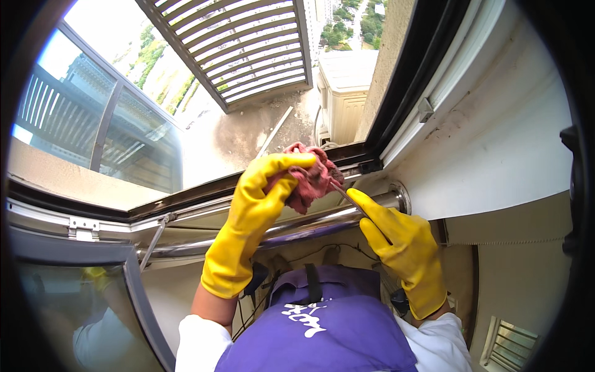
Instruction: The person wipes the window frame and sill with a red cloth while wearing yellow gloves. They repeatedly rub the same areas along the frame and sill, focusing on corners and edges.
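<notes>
A crumpled red cloth (310, 183) is bunched in my left hand (260, 200), which wears a yellow rubber glove. My right hand (402, 246), gloved the same way, grips a thin dark stick-like tool (355, 203). The tool's far tip meets the cloth's right side; whether it goes into the folds is hidden. Both hands are above a polished metal rail (316, 223), close to the dark lower window frame (186, 193). Behind the cloth, part of that frame is covered from sight.
An open window sash (139, 297) with a metal stay arm (155, 239) stands at left. Outside are a slatted metal screen (241, 46), an air-conditioner outdoor unit (346, 93) and a white strip (276, 130) on the concrete ledge. A white wall panel (492, 135) curves along the right.
</notes>
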